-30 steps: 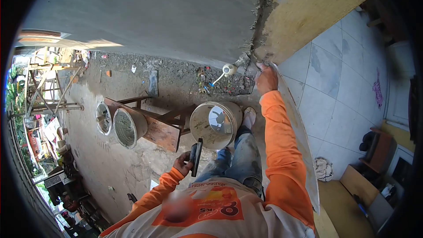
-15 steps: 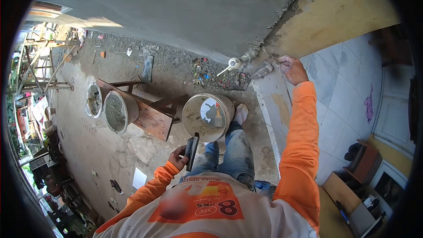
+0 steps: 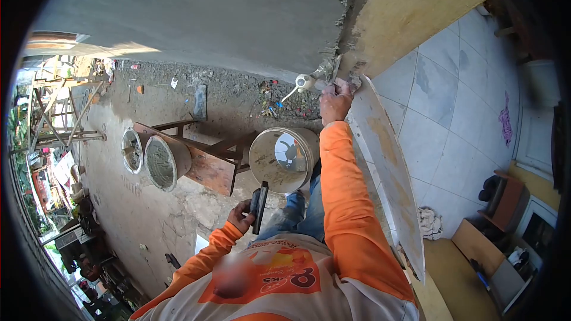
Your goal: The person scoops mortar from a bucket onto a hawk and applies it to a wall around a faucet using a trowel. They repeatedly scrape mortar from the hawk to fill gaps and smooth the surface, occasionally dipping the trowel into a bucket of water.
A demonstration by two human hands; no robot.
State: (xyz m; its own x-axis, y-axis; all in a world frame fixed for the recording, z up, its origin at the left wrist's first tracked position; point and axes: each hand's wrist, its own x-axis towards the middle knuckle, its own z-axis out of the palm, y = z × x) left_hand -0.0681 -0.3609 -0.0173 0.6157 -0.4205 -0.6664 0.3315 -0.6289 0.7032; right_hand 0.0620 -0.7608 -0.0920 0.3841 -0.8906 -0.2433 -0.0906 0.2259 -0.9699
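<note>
My left hand is closed around a dark plastering float, held on edge in front of my shirt. My right hand reaches forward to the bottom of the wall corner, with its fingers closed round a small trowel whose narrow blade points up along the corner. The handle is hidden in the fist. Smooth grey plaster covers the wall to the left, ending in a rough edge against bare yellowish wall. A white tap juts out just left of my right hand.
A bucket of water stands by my legs. Two mortar buckets are beside a wooden bench. Rubble lines the wall foot. On my right run a pale ledge and a tiled floor; wooden scaffolding is far left.
My right hand has moved left to the wall corner, beside the tap. The view has shifted slightly. My left hand stays closed on the float.
</note>
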